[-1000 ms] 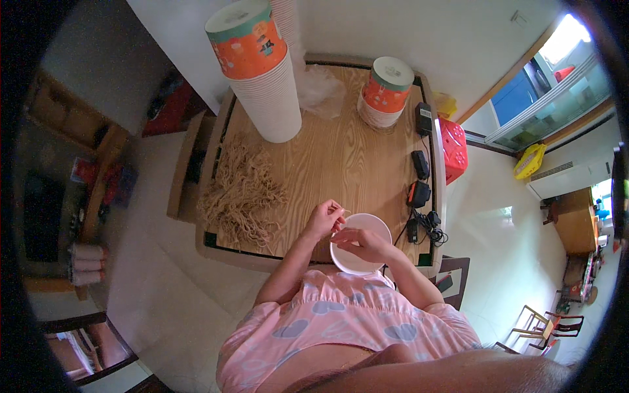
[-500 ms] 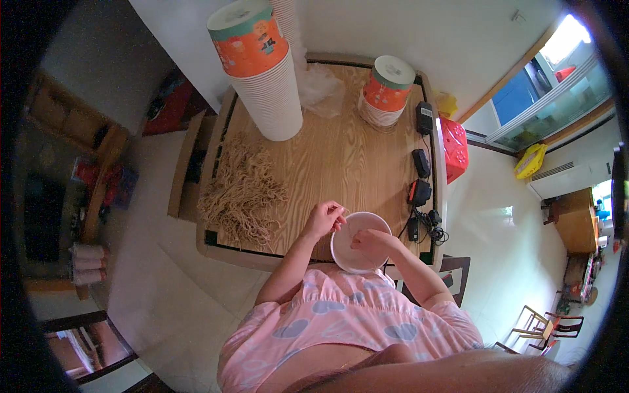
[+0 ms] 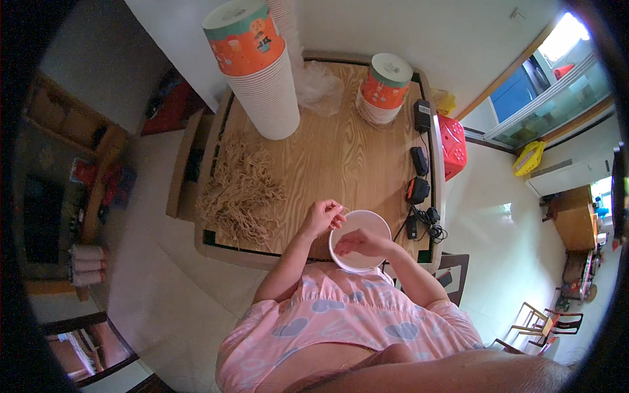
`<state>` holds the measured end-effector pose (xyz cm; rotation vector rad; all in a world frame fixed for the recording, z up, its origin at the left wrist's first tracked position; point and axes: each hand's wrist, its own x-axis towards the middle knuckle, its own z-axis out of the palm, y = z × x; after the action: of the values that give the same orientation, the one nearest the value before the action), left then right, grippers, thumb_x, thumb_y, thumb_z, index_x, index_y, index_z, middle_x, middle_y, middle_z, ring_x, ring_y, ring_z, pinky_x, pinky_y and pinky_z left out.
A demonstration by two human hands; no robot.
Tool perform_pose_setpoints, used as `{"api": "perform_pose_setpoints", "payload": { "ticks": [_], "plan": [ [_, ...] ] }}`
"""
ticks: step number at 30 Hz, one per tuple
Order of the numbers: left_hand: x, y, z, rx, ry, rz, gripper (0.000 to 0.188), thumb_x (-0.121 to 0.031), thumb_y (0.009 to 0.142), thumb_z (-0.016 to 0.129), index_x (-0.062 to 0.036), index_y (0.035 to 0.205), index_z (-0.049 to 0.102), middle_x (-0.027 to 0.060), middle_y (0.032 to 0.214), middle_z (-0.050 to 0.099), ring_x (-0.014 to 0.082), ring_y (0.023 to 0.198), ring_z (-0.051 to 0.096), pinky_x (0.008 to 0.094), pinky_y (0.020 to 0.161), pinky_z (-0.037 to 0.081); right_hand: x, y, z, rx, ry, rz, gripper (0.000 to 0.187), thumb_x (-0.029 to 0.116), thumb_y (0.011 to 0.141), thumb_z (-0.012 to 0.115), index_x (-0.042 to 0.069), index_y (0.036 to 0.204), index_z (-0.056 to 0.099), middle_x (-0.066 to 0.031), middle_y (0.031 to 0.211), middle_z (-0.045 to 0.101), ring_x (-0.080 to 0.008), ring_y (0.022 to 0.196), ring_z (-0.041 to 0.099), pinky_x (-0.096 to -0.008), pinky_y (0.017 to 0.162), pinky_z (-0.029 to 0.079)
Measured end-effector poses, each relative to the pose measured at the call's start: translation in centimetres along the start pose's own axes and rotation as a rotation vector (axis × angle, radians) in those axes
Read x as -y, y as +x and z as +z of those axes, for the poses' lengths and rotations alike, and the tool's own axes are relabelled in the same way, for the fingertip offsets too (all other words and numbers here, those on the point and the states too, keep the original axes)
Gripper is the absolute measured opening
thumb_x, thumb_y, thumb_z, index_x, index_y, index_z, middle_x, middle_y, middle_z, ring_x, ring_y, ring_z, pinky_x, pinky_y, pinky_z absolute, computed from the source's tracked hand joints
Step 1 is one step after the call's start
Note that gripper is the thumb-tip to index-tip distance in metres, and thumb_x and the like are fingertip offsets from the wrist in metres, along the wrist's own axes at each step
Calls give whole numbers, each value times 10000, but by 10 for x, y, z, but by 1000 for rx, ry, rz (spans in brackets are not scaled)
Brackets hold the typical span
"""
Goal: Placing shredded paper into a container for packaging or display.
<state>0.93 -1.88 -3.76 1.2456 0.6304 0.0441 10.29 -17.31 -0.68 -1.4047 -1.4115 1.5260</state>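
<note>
A white round paper tub (image 3: 377,226) with its mouth facing up is at the near edge of the table, close against my body. My left hand (image 3: 323,217) is by the tub's left rim, fingers curled and tips drawn together; whatever they pinch is too small to make out. Over the mouth reaches my right hand (image 3: 362,243), its fingers stretched leftward inside the tub and slightly apart, with nothing visible in them. Left of my hands lies a loose heap of tan, twisted strands (image 3: 242,190).
On the wooden table (image 3: 321,164) a tall stack of paper tubs (image 3: 265,85) stands at the back left, a shorter stack (image 3: 385,88) at the back right. Clear plastic film (image 3: 319,88) lies between them. Black adapters and cables (image 3: 419,190) line the right edge; a red stool (image 3: 452,147) is beyond.
My right hand has moved left within the tub, its fingers opening from a curled shape to a stretched one. My left hand stays by the rim.
</note>
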Motion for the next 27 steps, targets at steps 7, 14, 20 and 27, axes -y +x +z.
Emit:
{"api": "perform_pose_setpoints", "payload": {
  "ticks": [7,14,20,27],
  "plan": [
    [-7,1,5,22,32,6,178,-177,878,497,-22,838,575,49,665,604,97,467,566,196,374,408,-43,-1,-4,-431,-114,131,183,182,815,542,18,877,594,-125,836,624,-236,736,587,-317,677,463],
    [-1,2,2,20,26,16,178,-177,879,496,-23,844,577,46,658,600,94,465,565,200,370,407,-47,-4,12,188,-600,576,341,323,760,513,30,912,601,-167,861,615,-272,796,590,-398,727,450],
    [4,1,1,16,20,21,170,-162,880,490,-20,864,582,51,672,604,96,461,565,199,375,406,-18,-11,4,-211,-466,368,260,262,780,518,25,858,592,-175,784,592,-297,736,579,-379,671,445],
    [3,2,3,31,43,23,160,-164,878,495,-28,858,578,50,688,610,101,482,573,199,383,410,-31,9,-11,-378,-269,10,155,141,735,594,16,828,593,-156,742,597,-218,666,576,-337,610,438]
  ]
}}
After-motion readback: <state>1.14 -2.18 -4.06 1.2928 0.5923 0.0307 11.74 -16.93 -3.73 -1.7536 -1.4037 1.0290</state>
